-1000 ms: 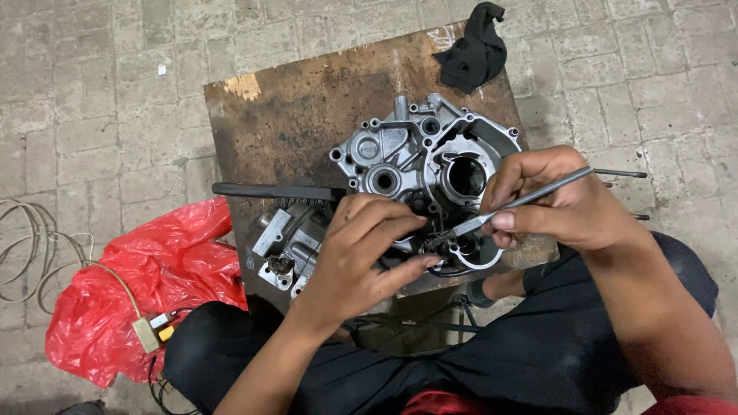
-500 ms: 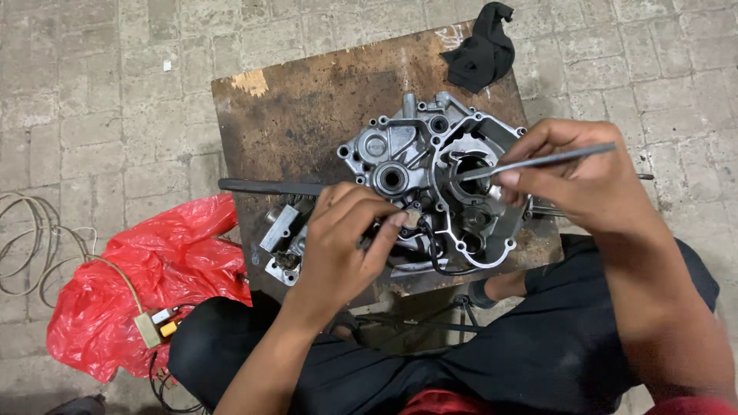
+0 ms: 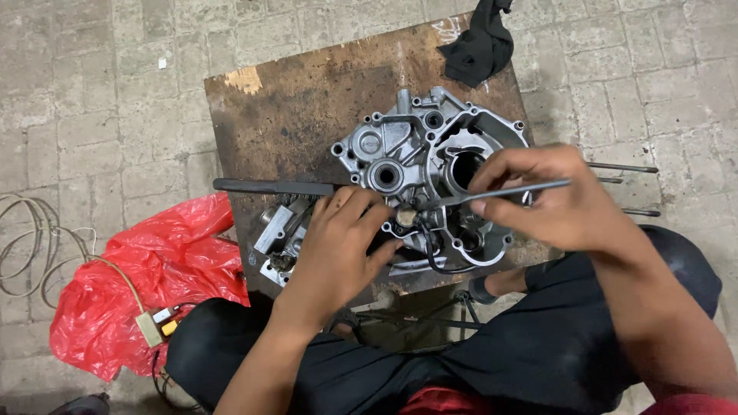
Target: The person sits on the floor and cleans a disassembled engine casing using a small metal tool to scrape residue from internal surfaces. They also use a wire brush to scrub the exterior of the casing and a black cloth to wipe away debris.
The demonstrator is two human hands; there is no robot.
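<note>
A grey metal engine crankcase half (image 3: 400,146) lies on a worn wooden board (image 3: 300,115). My left hand (image 3: 338,246) rests on the casing's near edge, its fingertips at a small round fitting (image 3: 405,217) beside a black cable. My right hand (image 3: 550,200) grips a thin metal tool (image 3: 507,190) like a pen, with the tip pointing left at that same fitting. A smaller metal part (image 3: 277,234) sits at the board's near left, partly hidden by my left hand.
A long dark bar (image 3: 269,187) lies across the board to the left. A black rag (image 3: 480,46) sits at the far right corner. A red plastic bag (image 3: 146,284) and coiled cables (image 3: 31,246) lie on the paved floor. Thin rods (image 3: 623,167) stick out on the right.
My right hand has lowered the tool from the large round bore down towards the small fitting near my left fingertips. My left hand stays on the casing's near edge.
</note>
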